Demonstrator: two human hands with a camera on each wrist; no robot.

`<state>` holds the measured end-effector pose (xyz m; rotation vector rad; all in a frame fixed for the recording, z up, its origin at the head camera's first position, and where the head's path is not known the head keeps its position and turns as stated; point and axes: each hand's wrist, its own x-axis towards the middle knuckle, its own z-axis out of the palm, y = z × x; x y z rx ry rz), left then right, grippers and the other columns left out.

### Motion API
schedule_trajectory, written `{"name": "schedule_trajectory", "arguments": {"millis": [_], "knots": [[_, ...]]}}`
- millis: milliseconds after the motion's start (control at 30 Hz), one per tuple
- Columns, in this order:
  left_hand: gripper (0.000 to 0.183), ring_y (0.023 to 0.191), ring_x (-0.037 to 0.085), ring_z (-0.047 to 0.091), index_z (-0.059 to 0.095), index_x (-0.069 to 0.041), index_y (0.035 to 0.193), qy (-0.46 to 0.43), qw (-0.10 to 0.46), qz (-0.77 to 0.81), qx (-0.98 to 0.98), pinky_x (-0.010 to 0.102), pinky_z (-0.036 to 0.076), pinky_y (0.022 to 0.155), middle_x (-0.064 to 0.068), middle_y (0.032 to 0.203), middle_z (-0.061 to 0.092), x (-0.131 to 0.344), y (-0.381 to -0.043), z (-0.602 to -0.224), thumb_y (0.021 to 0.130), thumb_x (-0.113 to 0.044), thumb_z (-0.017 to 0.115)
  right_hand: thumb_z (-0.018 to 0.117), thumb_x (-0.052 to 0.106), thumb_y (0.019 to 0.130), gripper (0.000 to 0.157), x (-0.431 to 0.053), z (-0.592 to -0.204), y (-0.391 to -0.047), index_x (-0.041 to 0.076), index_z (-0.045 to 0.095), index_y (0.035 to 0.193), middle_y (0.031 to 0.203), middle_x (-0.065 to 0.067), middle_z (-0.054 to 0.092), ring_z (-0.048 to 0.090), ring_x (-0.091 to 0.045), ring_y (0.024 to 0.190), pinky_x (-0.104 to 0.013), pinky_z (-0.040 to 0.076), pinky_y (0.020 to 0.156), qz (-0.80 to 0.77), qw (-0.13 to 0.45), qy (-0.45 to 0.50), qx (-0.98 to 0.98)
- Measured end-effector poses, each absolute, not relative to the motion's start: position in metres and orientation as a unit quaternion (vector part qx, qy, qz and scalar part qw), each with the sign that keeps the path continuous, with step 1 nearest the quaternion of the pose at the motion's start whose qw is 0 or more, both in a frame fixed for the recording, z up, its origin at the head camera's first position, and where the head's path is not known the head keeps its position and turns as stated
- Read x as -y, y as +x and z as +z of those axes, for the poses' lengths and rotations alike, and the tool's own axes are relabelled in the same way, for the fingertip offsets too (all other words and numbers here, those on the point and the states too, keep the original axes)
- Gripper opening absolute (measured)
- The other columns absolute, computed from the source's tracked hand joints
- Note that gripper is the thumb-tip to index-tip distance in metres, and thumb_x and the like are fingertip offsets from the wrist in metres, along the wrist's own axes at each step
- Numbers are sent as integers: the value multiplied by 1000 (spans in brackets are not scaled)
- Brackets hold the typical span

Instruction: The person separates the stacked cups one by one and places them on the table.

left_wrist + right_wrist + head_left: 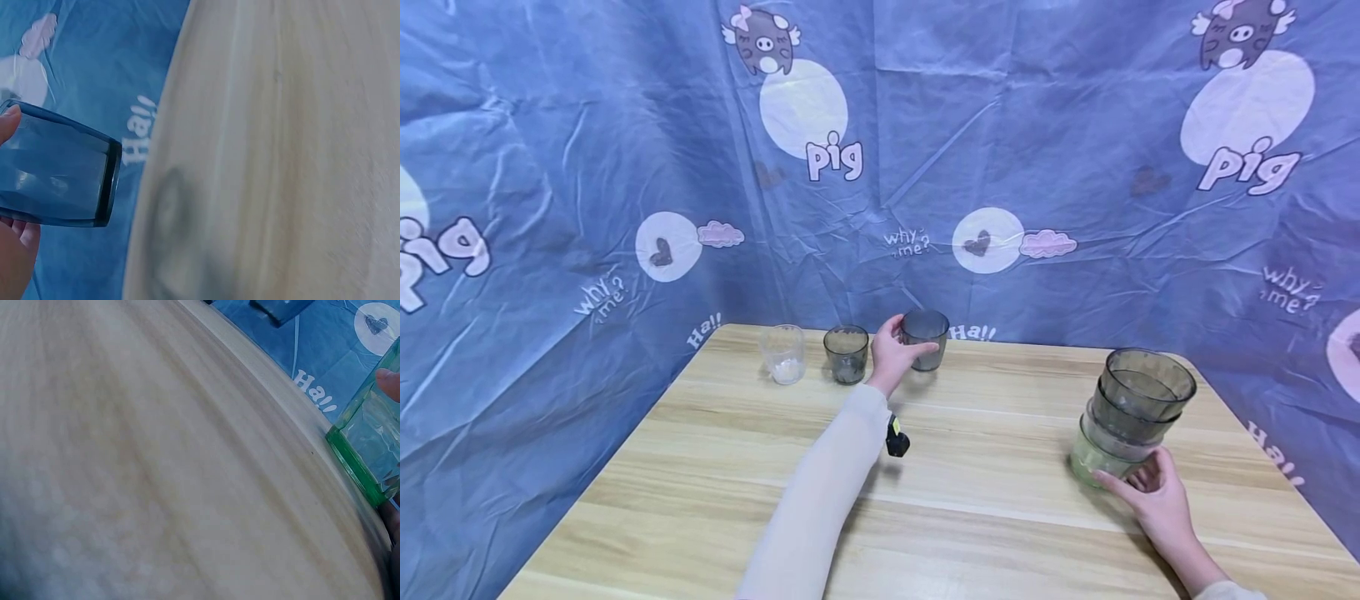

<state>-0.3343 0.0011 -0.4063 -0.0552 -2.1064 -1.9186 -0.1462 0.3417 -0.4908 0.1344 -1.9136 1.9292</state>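
Observation:
My left hand (891, 358) grips a dark grey see-through cup (927, 346) near the table's back edge. In the left wrist view this cup (56, 169) is held above the table, with its shadow falling below. On the right, my right hand (1163, 504) holds the green cup (1093, 462) at the bottom of a stack, thumb and fingers on its side. Nested above the green cup are a clear cup and dark grey cups (1150, 383); the stack leans to the right. The right wrist view shows the thick green base (356, 465) close over the wood.
Left of my left hand stand another dark grey cup (847, 357) and a clear cup (784, 357), upright near the back edge. A blue printed cloth (925, 167) hangs behind and beside the wooden table (970, 483). A black wrist camera (897, 437) sits under my left wrist.

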Motion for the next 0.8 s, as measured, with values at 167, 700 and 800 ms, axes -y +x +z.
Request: {"name": "schedule_trajectory", "arguments": {"millis": [167,700,800], "knots": [[84,126,34,55,51,5,138,-8,137,-674,725,34,46,106,22,136,57,4,-334,-417,65,-1,92,68,-24,77,75,-342,-490,-146,25,47,131,114,22,64,58,9,104,-2,43,88,688,210,49,693],[83,126,37,54,51,8,136,-13,106,-674,731,35,47,105,26,134,56,16,-334,-439,63,6,90,68,-23,78,74,-340,-489,-145,25,48,130,113,22,64,58,10,103,-3,45,85,693,207,44,689],[83,127,38,53,51,8,136,-14,96,-670,736,36,45,107,26,135,55,18,-333,-438,63,5,90,69,-22,78,74,-340,-488,-145,26,47,130,113,22,64,58,10,103,-3,44,85,689,203,38,695]]}}
